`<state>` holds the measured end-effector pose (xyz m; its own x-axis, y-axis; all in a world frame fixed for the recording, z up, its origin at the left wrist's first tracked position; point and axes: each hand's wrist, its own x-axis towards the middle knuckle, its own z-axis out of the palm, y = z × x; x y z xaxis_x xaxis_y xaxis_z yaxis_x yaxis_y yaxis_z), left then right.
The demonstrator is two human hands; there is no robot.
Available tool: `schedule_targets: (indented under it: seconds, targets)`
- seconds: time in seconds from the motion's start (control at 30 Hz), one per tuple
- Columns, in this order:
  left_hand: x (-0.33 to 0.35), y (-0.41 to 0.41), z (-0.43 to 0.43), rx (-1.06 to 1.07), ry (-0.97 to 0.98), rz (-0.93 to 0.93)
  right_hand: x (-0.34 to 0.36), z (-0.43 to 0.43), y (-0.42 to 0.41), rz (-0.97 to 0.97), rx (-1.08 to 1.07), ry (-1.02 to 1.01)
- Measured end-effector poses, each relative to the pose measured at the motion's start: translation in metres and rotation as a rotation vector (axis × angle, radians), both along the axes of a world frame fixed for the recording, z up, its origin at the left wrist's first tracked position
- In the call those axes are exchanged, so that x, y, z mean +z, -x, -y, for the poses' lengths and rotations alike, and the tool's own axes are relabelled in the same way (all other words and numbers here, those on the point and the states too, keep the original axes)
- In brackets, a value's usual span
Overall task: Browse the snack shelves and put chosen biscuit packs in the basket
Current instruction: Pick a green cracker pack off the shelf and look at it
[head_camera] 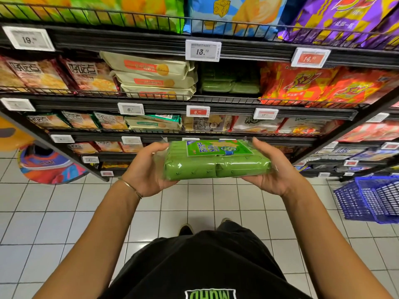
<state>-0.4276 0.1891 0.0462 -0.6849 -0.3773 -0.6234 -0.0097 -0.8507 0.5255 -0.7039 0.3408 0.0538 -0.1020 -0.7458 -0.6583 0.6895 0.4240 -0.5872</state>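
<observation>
Left hand and right hand grip opposite ends of green biscuit pack, held level before shelves. Blue basket on floor, far right.

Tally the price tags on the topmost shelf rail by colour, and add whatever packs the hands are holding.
White price tags: 2
Red price tag: 1
Green biscuit pack, held between the left hand and the right hand: 1
Total: 4
</observation>
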Motion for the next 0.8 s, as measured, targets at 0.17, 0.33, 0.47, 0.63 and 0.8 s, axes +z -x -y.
schedule_targets:
  seconds: [0.17,0.33,0.47,0.63,0.8]
  targets:
    - [-0.006,-0.004,0.002,-0.004,-0.112,-0.099,-0.007,0.000,-0.001,0.164,0.028,0.042]
    - [-0.025,-0.010,0.007,-0.023,-0.122,-0.168,-0.014,0.001,-0.001,0.190,0.047,0.118]
    - [-0.034,-0.014,0.009,0.044,-0.108,-0.182,-0.017,0.006,0.003,0.117,0.078,0.107]
    - [-0.034,-0.017,0.010,0.134,-0.051,-0.147,-0.021,0.007,0.002,0.128,0.039,0.087]
    - [-0.032,-0.017,0.009,0.164,-0.049,-0.129,-0.020,0.007,0.000,0.163,0.009,0.079]
